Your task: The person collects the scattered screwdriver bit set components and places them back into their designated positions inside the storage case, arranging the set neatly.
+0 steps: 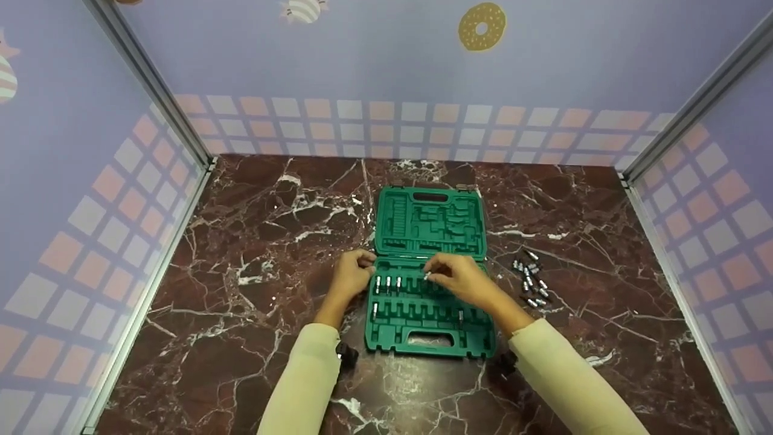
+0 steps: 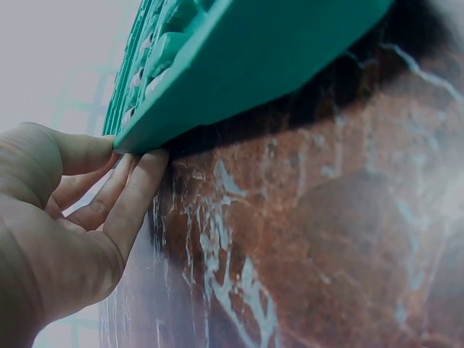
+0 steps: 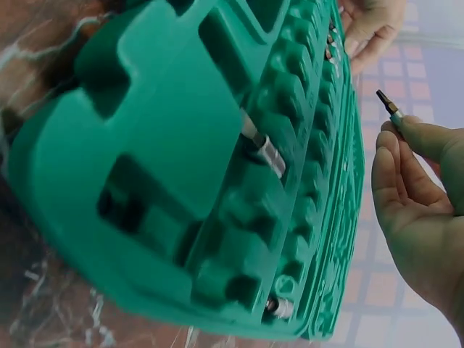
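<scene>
A green plastic socket case lies unfolded on the table, its moulded lid at the far side. My left hand holds the case's left edge, thumb on the rim and fingers against the side and underside in the left wrist view. Thumb and fingers of my right hand pinch a bit socket, silver with a dark tip, above the upper row of slots. Three bit sockets stand at the left of that row. In the lower row sit one at the left and one further right.
Several loose bit sockets lie in a pile on the dark red marbled table, right of the case. Patterned panels enclose the table at the back and both sides.
</scene>
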`<action>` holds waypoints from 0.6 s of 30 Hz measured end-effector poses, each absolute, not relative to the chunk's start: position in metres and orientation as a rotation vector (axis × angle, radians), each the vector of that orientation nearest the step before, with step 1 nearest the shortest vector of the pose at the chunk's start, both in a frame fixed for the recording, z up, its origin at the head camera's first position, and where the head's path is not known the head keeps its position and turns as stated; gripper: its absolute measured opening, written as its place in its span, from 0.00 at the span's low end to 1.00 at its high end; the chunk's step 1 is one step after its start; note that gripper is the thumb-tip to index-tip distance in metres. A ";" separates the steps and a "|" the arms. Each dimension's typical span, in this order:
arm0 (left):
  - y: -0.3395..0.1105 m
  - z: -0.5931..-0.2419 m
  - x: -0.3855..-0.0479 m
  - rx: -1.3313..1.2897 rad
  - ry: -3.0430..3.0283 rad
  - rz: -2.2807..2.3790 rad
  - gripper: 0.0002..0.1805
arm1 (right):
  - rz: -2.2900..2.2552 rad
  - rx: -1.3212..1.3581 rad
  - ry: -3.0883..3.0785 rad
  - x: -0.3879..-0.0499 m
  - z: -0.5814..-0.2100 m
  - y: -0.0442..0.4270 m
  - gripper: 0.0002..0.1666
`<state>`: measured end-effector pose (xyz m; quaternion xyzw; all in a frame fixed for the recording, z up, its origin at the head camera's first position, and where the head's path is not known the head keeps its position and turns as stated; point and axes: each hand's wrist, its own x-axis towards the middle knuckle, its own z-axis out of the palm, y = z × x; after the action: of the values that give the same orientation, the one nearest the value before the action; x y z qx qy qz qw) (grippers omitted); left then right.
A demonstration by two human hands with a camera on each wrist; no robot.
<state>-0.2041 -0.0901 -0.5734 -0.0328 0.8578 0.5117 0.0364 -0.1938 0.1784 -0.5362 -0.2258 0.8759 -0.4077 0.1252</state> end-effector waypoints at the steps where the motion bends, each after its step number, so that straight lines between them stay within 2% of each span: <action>1: -0.090 -0.573 -0.204 -0.106 2.632 1.570 0.09 | -1.178 -0.664 2.549 -0.194 -0.537 0.176 0.11; 18: -0.091 -0.573 -0.203 -0.074 2.611 1.573 0.10 | -1.005 -0.739 2.623 -0.204 -0.550 0.144 0.06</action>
<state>-0.2030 -0.0910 -0.5730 -0.0244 0.8554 0.5153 0.0461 -0.2035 0.1437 -0.5500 -0.2528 0.8967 -0.3435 0.1184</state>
